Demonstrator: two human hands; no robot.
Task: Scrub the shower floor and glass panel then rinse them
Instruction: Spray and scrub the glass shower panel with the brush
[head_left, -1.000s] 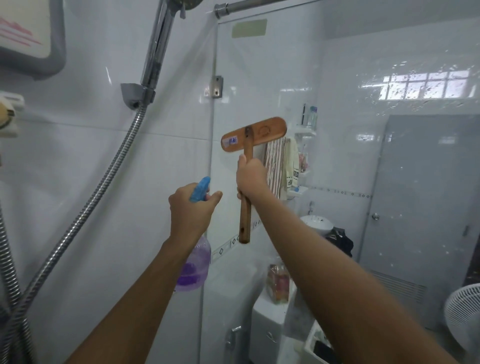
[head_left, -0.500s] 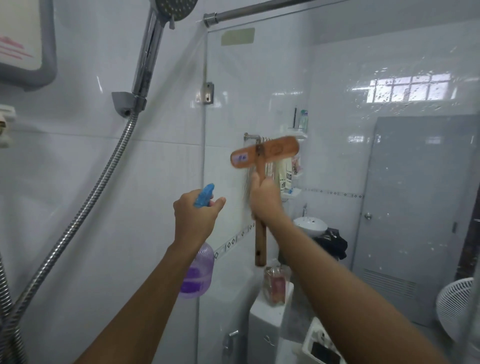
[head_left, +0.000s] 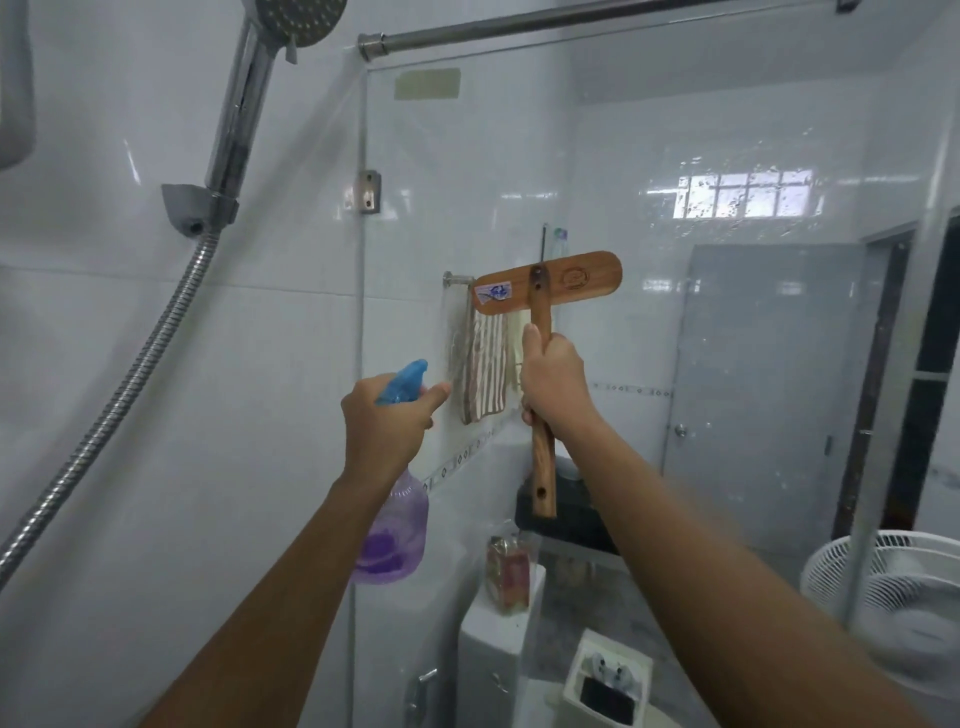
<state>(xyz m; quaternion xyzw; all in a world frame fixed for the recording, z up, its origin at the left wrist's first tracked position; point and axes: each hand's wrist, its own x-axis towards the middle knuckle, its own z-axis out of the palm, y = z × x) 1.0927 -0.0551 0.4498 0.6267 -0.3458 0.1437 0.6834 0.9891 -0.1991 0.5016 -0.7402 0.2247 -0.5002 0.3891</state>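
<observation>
My right hand (head_left: 553, 382) grips the wooden handle of a scrub brush (head_left: 548, 283), whose flat wooden head is pressed flat against the glass panel (head_left: 649, 156) at chest height. My left hand (head_left: 384, 421) holds a purple spray bottle (head_left: 392, 535) with a blue trigger top (head_left: 402, 382), its nozzle pointing at the glass just left of the brush. The bristles face away and are hidden. The shower floor is out of view.
A chrome shower head (head_left: 293, 18) on a holder with a metal hose (head_left: 119, 395) hangs on the white tile wall at left. A rail (head_left: 597, 15) runs above the glass. Behind the glass are a striped towel (head_left: 485, 364), a toilet tank (head_left: 493, 654), a grey door (head_left: 763, 374) and a white fan (head_left: 893, 597).
The brush slid down the glass, then moved right along it. The head camera turned right and up, bringing the shower head and rail into view. The left hand kept holding the bottle.
</observation>
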